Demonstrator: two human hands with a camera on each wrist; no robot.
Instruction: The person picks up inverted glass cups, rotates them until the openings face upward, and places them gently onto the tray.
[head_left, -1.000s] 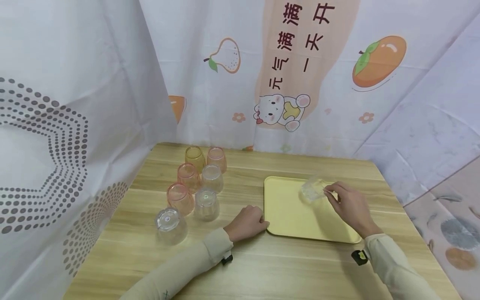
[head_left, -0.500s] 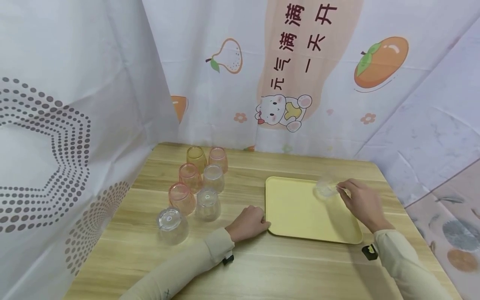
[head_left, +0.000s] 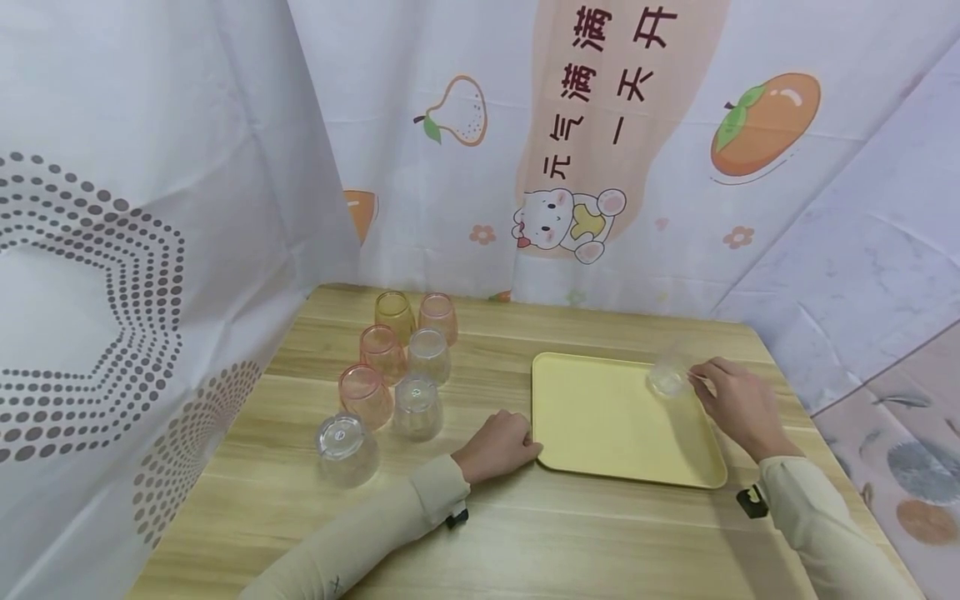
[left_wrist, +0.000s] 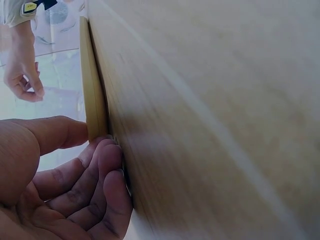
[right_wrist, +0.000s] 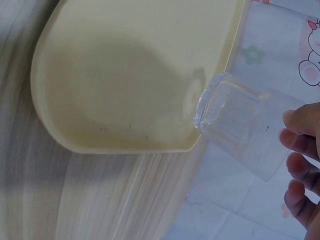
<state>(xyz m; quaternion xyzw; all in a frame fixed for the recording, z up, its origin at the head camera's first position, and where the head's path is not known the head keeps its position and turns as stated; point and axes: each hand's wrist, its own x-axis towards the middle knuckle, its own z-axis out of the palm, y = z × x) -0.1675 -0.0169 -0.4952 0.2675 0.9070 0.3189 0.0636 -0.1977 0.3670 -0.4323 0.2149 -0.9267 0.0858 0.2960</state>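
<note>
With thumb and fingertips, my right hand [head_left: 738,404] pinches a clear drinking glass [head_left: 666,377] near its rim. In the right wrist view the glass [right_wrist: 240,117] has its thick base toward the tray's far right corner, mouth end at the fingers. A pale yellow rectangular tray [head_left: 600,417] lies on the table. My left hand [head_left: 498,447] pinches its near left corner. The left wrist view shows the thumb on one side of the tray edge [left_wrist: 94,95] and curled fingers against the other side, by the tabletop.
Left of the tray, several upside-down glasses stand in rows: a yellow one [head_left: 394,315], pink ones such as this pink glass [head_left: 365,396], and clear ones such as the front clear glass [head_left: 347,450]. A printed curtain [head_left: 450,208] hangs behind the wooden table [head_left: 525,533].
My right hand has carried the clear glass rightward over the tray to its far right corner. My left hand keeps its grip on the tray's corner.
</note>
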